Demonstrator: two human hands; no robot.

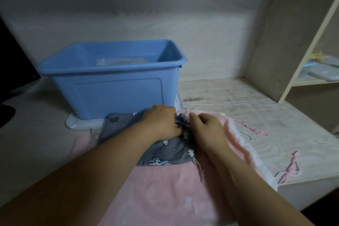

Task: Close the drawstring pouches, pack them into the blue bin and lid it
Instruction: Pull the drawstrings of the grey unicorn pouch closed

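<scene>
A grey patterned drawstring pouch (165, 150) lies on top of a larger pink pouch (165, 192) on the desk in front of me. My left hand (161, 122) grips the gathered mouth of the grey pouch from the left. My right hand (206, 129) pinches the same bunched opening from the right. A grey cord (199, 169) trails down from it. The open blue bin (113, 79) stands just behind the hands, resting on a white lid (82, 124). Something pale lies inside the bin.
Pink drawstring cords (253, 129) lie loose on the white desk (247, 108) to the right, with another tangle near the front right edge (288, 169). A cream shelf unit (311, 71) stands at the far right. A dark object (11, 64) sits at the left.
</scene>
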